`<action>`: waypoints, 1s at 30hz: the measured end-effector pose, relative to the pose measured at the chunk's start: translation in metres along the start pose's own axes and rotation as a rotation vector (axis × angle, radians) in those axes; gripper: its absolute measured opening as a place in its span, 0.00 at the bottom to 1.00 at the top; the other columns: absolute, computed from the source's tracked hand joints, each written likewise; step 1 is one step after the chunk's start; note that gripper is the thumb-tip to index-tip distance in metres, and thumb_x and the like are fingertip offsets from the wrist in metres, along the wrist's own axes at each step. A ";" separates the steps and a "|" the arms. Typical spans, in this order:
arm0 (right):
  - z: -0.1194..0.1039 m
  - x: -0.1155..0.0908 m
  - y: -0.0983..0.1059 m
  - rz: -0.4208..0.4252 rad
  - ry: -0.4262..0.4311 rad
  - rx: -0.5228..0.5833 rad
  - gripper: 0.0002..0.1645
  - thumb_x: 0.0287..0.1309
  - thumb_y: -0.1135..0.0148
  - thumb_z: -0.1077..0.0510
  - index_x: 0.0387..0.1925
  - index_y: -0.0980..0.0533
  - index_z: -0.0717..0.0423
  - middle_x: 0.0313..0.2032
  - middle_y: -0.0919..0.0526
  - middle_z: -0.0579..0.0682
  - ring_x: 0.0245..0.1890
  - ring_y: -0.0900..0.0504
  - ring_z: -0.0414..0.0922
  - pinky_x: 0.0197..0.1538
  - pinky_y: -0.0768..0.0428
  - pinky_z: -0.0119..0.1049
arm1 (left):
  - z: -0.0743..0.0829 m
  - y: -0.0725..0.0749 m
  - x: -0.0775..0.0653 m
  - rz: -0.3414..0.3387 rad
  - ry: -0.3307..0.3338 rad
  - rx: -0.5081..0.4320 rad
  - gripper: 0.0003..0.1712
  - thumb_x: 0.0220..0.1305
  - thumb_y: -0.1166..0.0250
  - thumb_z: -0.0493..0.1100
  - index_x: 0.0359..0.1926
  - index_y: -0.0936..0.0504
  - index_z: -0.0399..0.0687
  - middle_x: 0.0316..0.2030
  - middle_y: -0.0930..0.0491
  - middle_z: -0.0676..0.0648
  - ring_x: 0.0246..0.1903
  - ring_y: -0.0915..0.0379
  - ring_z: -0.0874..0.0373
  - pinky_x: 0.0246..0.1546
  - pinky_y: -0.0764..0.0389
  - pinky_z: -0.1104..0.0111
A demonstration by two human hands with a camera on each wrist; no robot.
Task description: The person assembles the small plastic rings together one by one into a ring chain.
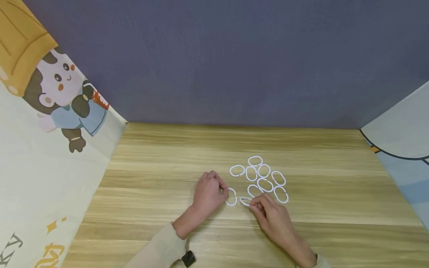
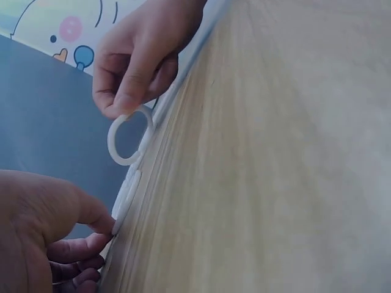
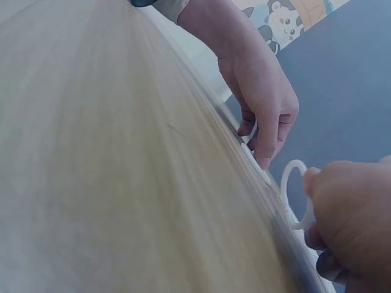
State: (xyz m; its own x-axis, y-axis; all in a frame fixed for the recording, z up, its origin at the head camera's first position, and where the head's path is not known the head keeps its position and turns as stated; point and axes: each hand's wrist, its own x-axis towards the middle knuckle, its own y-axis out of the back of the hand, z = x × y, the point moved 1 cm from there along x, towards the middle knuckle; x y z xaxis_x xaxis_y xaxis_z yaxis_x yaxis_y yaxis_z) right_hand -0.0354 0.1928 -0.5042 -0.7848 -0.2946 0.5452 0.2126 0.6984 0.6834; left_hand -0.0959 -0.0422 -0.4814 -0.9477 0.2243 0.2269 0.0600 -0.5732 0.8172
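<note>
White oval curtain rings, each with a small gap in its loop, are on the wooden table. My left hand [image 1: 209, 192] pinches the edge of one curtain ring [image 1: 235, 198], which lies nearly flat on the tabletop. Between the thumb and forefinger of my right hand [image 1: 274, 219] is another curtain ring [image 1: 242, 200], tilted up on edge just right of the first. In the left wrist view this raised ring [image 2: 112, 141] hangs below the right fingertips, a short way from the left hand [image 2: 46, 229]. The two held rings look apart in the head view.
Several more curtain rings [image 1: 251, 174] lie in a loose cluster beyond the right hand. The wooden table [image 1: 151, 167] meets a dark blue panel [image 1: 214, 67] at its far edge. A cartoon-printed panel [image 1: 26, 149] stands on the left, and another printed panel [image 1: 402, 126] on the right.
</note>
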 end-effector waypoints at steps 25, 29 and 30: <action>-0.005 0.005 0.006 0.163 -0.345 0.224 0.09 0.66 0.32 0.77 0.42 0.19 0.65 0.26 0.23 0.43 0.23 0.32 0.30 0.22 0.33 0.25 | -0.026 -0.005 -0.007 0.016 0.011 -0.383 0.03 0.74 0.28 0.37 0.42 0.15 0.44 0.31 0.18 0.54 0.29 0.25 0.64 0.29 0.20 0.71; -0.009 0.008 0.009 0.149 -0.443 0.316 0.03 0.73 0.36 0.75 0.45 0.20 0.69 0.24 0.23 0.45 0.21 0.31 0.31 0.20 0.31 0.26 | -0.018 0.009 -0.007 0.007 0.071 -0.501 0.03 0.74 0.29 0.33 0.43 0.16 0.41 0.31 0.17 0.51 0.29 0.23 0.63 0.28 0.19 0.71; -0.010 0.010 0.009 0.148 -0.462 0.352 0.02 0.74 0.37 0.74 0.45 0.21 0.70 0.23 0.24 0.46 0.20 0.30 0.32 0.20 0.30 0.27 | -0.018 0.010 -0.006 0.007 0.086 -0.524 0.03 0.74 0.29 0.32 0.43 0.16 0.41 0.32 0.16 0.50 0.29 0.23 0.63 0.29 0.19 0.71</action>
State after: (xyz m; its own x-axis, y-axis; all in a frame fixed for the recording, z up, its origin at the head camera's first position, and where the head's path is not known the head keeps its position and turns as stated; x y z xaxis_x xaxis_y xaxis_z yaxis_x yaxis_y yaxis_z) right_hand -0.0351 0.1900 -0.4878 -0.9502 0.0820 0.3007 0.1958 0.9077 0.3712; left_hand -0.0947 -0.0631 -0.4843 -0.9715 0.1664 0.1688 -0.0778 -0.8965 0.4362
